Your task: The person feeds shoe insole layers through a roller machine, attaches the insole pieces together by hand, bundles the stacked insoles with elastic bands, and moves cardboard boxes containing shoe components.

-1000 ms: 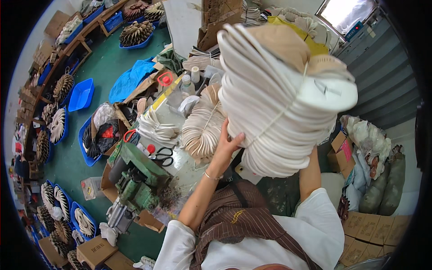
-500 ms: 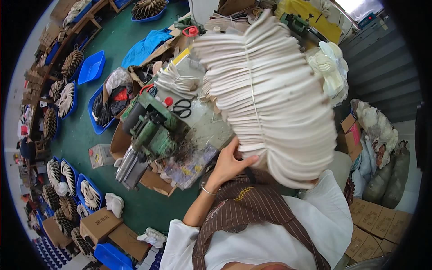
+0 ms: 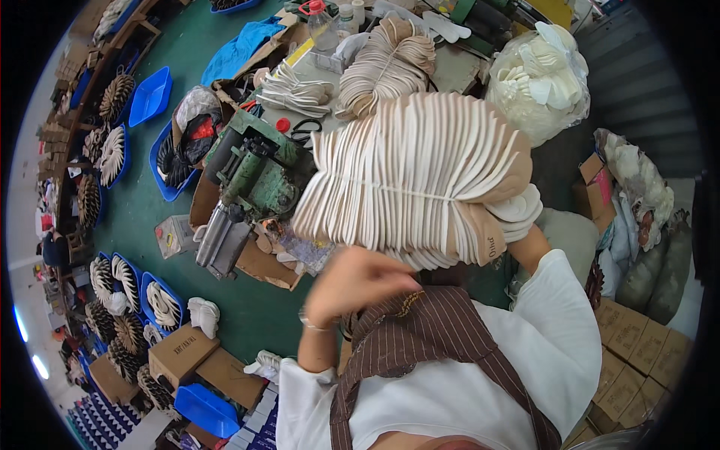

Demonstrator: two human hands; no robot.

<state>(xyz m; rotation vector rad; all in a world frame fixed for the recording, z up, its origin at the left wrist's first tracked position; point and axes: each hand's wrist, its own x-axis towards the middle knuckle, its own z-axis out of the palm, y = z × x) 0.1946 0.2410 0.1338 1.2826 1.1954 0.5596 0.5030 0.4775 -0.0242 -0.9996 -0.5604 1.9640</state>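
Observation:
A thick bundle of shoe insoles [image 3: 405, 176], white with tan faces and bound round the middle by a pale band, is held up before my apron. My right forearm [image 3: 529, 246] reaches in beneath its right end and bears it; the right hand itself is hidden behind the insoles. Close to the lower left edge of the bundle is my left hand [image 3: 358, 283], smeared by motion, so how its fingers lie is unclear. Behind, on the workbench [image 3: 454, 69], lies a second tied insole bundle [image 3: 386, 66], with a smaller white bundle [image 3: 294, 90] to its left.
A green machine [image 3: 259, 169] stands at the bench's left, near black scissors [image 3: 304, 131] and a red-capped bottle [image 3: 321, 30]. A clear bag of white pieces [image 3: 540, 82] is at the right. Cartons [image 3: 637, 330] are stacked lower right; blue trays [image 3: 151, 96] lie on the green floor.
The held bundle has turned and come lower and nearer, showing tan insole faces and uncovering the second bundle on the bench. My left hand has come away from its edge, down and left.

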